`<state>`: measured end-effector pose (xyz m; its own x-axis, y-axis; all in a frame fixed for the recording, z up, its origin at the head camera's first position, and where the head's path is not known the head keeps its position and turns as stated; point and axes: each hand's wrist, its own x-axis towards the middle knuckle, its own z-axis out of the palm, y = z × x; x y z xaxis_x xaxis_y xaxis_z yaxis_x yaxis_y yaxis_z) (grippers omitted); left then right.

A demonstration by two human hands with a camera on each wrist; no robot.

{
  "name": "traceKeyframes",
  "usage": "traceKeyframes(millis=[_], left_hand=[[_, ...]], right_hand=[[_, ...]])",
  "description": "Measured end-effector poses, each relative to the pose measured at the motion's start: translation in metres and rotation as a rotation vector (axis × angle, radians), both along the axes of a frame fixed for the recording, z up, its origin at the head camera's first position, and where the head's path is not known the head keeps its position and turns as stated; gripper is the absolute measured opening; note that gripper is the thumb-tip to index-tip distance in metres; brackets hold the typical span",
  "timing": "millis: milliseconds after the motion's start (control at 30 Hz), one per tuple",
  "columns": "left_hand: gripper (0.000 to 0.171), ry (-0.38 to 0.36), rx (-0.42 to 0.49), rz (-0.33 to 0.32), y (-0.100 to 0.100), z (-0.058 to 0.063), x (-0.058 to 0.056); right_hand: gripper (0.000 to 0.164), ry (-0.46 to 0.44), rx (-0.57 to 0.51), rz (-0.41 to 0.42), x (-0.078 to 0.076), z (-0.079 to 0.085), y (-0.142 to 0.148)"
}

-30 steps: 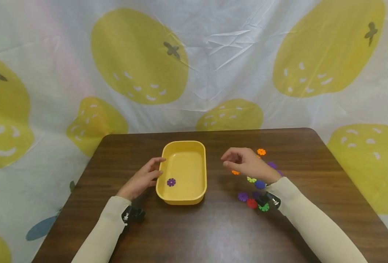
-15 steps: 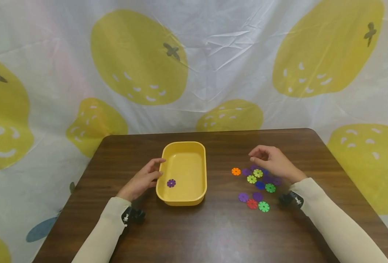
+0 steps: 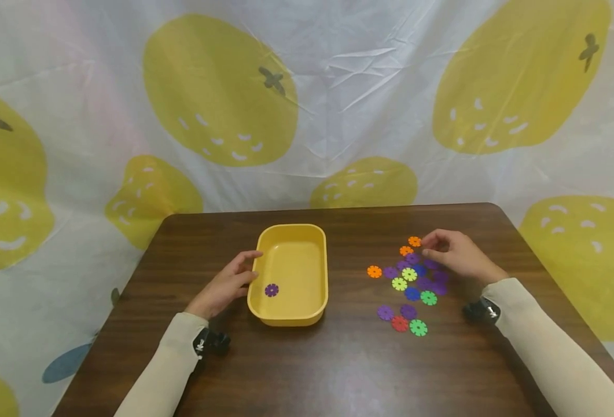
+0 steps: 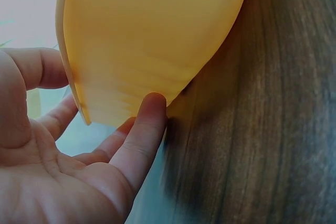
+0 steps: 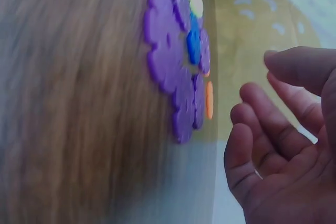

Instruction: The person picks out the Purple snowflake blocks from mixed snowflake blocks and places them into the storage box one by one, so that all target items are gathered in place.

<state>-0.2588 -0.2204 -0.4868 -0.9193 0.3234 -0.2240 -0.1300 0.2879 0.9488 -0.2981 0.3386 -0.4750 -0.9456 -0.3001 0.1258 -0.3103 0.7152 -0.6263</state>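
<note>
In the head view a yellow plastic tub point(image 3: 300, 272) stands left of the table's middle. A purple flower-shaped plastic disc point(image 3: 271, 290) lies inside it. My left hand point(image 3: 225, 288) holds the tub's left side. In the left wrist view the thumb point(image 4: 47, 67) reaches over the rim and another finger point(image 4: 144, 135) presses the outer wall. My right hand point(image 3: 460, 253) hovers at the far right side of scattered discs, near an orange disc point(image 3: 414, 241). Its fingers bend loosely, with nothing between them in the right wrist view. Several purple discs point(image 5: 163, 40) lie beside it there.
Discs in several colours spread right of the tub, including a red disc point(image 3: 399, 323), a green disc point(image 3: 418, 328) and a blue disc point(image 3: 412, 294). Some overlap. A fruit-print curtain point(image 3: 369, 104) hangs behind the brown table point(image 3: 338, 370).
My right hand has moved right, from beside the tub across the discs to their far right side, uncovering several of them. My left hand and the tub have stayed in place.
</note>
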Motion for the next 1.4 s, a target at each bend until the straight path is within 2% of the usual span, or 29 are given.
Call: traceKeyframes(millis=[300, 733, 867, 1167, 1400], left_hand=[[0.053, 0.003, -0.007, 0.005, -0.0001, 0.0003, 0.0017], [0.053, -0.001, -0.001, 0.006, -0.0015, 0.0024, 0.0020], [0.052, -0.001, -0.006, 0.007, -0.0006, 0.0017, 0.0015], [0.050, -0.013, -0.003, 0.009, 0.0006, 0.0004, 0.0004], [0.051, -0.008, -0.009, -0.002, 0.0009, 0.0034, 0.0022]], right_hand=[[0.033, -0.052, 0.107, 0.035, -0.0010, -0.0068, 0.0071], [0.028, -0.067, 0.173, 0.031, -0.0077, -0.0081, 0.0044], [0.023, -0.080, 0.170, 0.009, -0.0056, -0.0073, 0.0053], [0.015, -0.142, 0.133, 0.044, -0.0043, -0.0077, 0.0091], [0.013, -0.162, 0.028, 0.074, -0.0040, -0.0016, 0.0047]])
